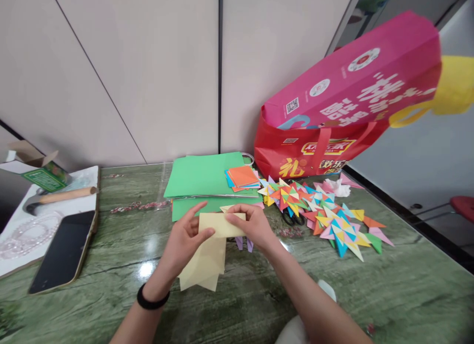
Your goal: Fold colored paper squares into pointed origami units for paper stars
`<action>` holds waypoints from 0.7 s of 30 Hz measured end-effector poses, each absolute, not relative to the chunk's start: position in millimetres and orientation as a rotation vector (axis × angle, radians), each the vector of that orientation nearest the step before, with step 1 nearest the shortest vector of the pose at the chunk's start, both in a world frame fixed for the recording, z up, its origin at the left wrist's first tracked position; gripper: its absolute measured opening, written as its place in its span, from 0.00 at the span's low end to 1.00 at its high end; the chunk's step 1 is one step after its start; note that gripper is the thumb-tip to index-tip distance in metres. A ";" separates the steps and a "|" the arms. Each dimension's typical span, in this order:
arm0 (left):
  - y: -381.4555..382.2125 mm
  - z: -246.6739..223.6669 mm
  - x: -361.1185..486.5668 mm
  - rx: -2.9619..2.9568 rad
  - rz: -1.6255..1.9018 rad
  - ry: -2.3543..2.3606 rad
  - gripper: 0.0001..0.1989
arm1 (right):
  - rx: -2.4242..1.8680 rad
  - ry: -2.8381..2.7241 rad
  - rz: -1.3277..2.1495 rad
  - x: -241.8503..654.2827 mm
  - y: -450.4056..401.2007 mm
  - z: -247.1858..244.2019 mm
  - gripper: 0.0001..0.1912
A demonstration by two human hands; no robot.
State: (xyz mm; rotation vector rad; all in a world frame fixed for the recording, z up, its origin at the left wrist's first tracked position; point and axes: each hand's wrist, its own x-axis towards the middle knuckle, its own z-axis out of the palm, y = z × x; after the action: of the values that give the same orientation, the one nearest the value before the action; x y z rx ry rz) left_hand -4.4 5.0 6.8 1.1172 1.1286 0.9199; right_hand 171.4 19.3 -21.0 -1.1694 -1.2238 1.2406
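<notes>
Between my two hands is a pale yellow sheet of paper [221,226], folded into a wide rectangle and raised over the table. My left hand [188,235] pinches its left end, thumb in front and fingers behind. At the right end my right hand [252,224] grips it with thumb and bent fingers. More pale yellow paper sheets [205,266] lie loosely fanned just below. Behind my hands rests a stack of green paper [203,173], topped by small squares of orange and blue paper [242,177]. Purple folded pieces [244,243] show partly under my right hand.
Many colourful folded paper stars [340,228] spread to the right, with black-handled scissors [293,218] partly under them. Behind stand a red gift bag [285,149] and a pink bag [400,62]. A phone [64,250], a wooden-handled tool [66,195] and a small green box [46,176] lie left.
</notes>
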 end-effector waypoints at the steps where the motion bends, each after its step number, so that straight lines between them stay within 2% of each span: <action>1: 5.3 7.0 -4.7 1.131 0.954 1.099 0.34 | -1.173 -1.265 1.231 171.2 18.8 -20.3 0.09; 3: 5.9 6.3 -5.2 1.155 0.980 1.061 0.33 | -1.170 -1.329 1.236 170.3 17.9 -19.6 0.08; 7: 5.9 3.1 -5.9 1.232 0.900 1.179 0.19 | -1.162 -1.389 1.250 168.5 16.9 -19.7 0.08; 10: 5.4 2.7 -5.7 1.288 0.887 1.279 0.14 | -1.173 -1.384 1.258 168.0 16.9 -19.6 0.07; 16: 5.7 3.4 -5.2 1.349 0.926 1.288 0.13 | -1.139 -1.290 1.308 165.7 16.8 -21.6 0.11; 21: 5.2 4.1 -6.5 1.406 1.008 1.396 0.13 | -1.076 -1.152 1.413 161.7 14.8 -20.4 0.22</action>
State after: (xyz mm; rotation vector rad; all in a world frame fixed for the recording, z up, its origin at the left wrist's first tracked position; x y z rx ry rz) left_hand -6.5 5.2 4.1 1.4057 1.3957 1.0080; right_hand 161.7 14.8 -20.4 -1.0765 -1.1518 1.4134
